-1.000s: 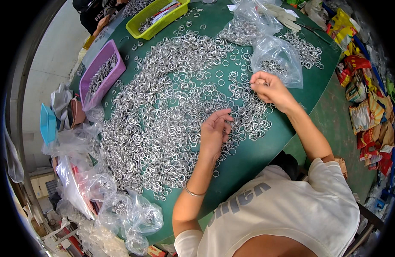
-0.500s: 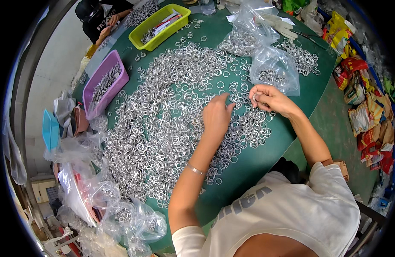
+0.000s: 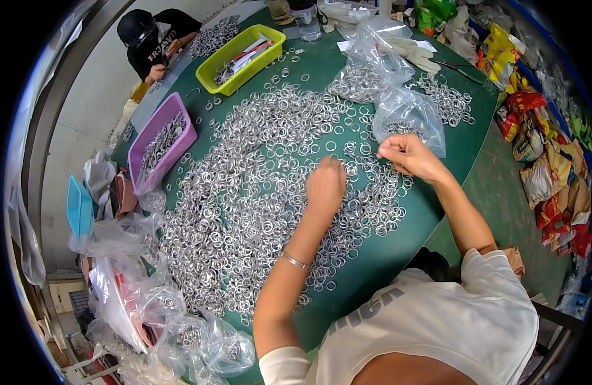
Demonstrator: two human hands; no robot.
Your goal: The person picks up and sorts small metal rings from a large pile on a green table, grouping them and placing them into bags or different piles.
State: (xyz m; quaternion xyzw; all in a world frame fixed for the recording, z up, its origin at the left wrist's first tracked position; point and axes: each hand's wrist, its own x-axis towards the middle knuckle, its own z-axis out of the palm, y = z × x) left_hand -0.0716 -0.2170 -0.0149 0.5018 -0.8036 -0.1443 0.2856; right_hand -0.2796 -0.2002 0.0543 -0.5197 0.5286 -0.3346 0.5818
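Silvery metal rings (image 3: 244, 218) lie in a broad, loose heap across the green table (image 3: 373, 256). My left hand (image 3: 326, 185) hovers low over the heap's right part, its fingers drawn together and slightly blurred; whatever they pinch is hidden. A metal bangle (image 3: 294, 260) circles that wrist. To the right, just in front of an open clear plastic bag (image 3: 415, 115) with rings inside, my right hand (image 3: 413, 157) is closed, thumb against curled fingers. What it holds is too small to make out.
A purple basket (image 3: 137, 157) and a yellow-green basket (image 3: 278, 40) hold small metal parts. Another bag of rings (image 3: 360, 82) and a pale glove (image 3: 415, 56) lie beyond. Plastic bags (image 3: 222, 346) crowd the left edge. Across the table sits a person (image 3: 156, 45) in black.
My left hand's thumb and forefinger, apart before, have come together over the rings. My right hand, which had a ring at its fingertips, has turned slightly and stays closed. The view has shifted a little.
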